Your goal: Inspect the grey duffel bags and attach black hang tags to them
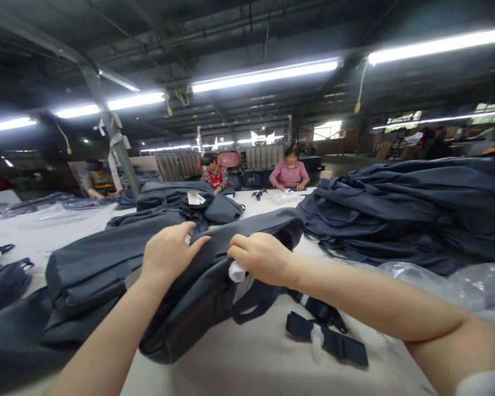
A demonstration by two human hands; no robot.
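Observation:
A dark navy bag point(198, 297) lies tilted on its side on the white table in front of me. My left hand point(169, 250) is at its upper left edge, thumb stretched along the fabric and fingers curled over the far side, partly hidden. A bit of white shows by those fingers. Over the bag's upper side, my right hand point(259, 256) is closed, with a crumpled white wad point(236, 271) tucked under its curled fingers. Just below that hand hangs a strap loop point(258, 308) of the bag.
Navy bags point(103, 264) lie stacked at left, and a high pile point(412, 209) stands at right. A folded webbing strap point(328, 338) lies at the front right near clear plastic bags point(449, 286). Co-workers, one in a pink shirt point(289, 175), sit across the table.

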